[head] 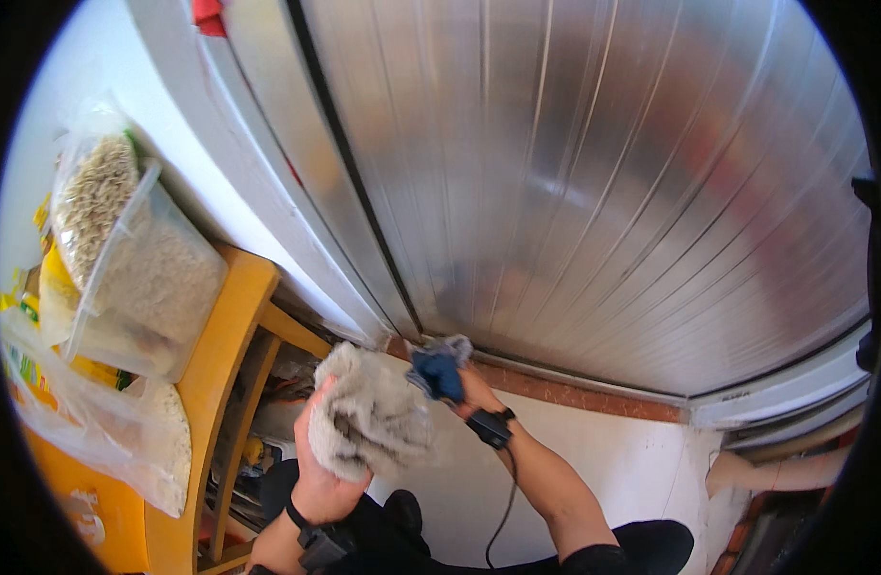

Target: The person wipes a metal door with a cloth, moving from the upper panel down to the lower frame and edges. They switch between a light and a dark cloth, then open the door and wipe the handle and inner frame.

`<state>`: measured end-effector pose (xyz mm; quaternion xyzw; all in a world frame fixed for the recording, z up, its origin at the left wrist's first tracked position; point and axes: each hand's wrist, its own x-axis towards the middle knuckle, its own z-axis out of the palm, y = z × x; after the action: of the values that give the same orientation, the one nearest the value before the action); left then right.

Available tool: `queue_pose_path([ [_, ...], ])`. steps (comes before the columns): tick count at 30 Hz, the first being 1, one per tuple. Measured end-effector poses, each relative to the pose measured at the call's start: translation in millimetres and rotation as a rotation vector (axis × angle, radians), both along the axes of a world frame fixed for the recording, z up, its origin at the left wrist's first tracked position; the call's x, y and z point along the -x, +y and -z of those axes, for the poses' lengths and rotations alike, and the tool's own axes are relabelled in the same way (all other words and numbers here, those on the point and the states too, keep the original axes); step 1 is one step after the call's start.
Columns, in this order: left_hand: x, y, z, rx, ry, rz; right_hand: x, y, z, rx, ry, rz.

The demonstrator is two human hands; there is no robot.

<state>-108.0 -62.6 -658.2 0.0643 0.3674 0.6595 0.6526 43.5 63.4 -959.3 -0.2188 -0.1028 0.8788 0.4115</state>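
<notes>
My left hand grips a bunched greyish-white cloth, held up above the floor. Farther forward, my right hand presses a dark blue and grey cloth to the lower left corner of a metallic, vertically ribbed panel, close to the panel's bottom edge. The fingertips of my right hand are largely hidden by that cloth. A band with a small black device sits on each wrist, and a cable hangs from the right one.
On the left, a yellow wooden stand holds a clear plastic tub and bags of dry goods. A reddish-brown sill borders the white floor. At the lower right runs a pale pipe.
</notes>
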Motion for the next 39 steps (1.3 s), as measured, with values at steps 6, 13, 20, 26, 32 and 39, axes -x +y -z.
queue_pose_path([
  [6, 12, 52, -47, -0.436, -0.090, -0.030, -91, -29, -60, -0.057, -0.140, 0.135],
  [13, -23, 194, -79, -0.693, 1.570, -1.030, -118, -41, -40, -0.548, -0.504, 0.165],
  [20, -52, 199, -61, -1.235, 2.103, -0.739, -119, -52, -59, -0.144, -0.191, 0.159],
  [26, -27, 224, -209, -1.112, 1.916, -1.152, -126, -52, -89, -0.168, -0.265, 0.134],
  [32, -19, 218, -348, -1.081, 1.590, -1.304, -143, -52, -113, -0.225, -0.256, 0.116],
  [39, -52, 215, -364, -1.013, 1.646, -1.300, -148, -54, -107, -0.190, -0.172, 0.160],
])
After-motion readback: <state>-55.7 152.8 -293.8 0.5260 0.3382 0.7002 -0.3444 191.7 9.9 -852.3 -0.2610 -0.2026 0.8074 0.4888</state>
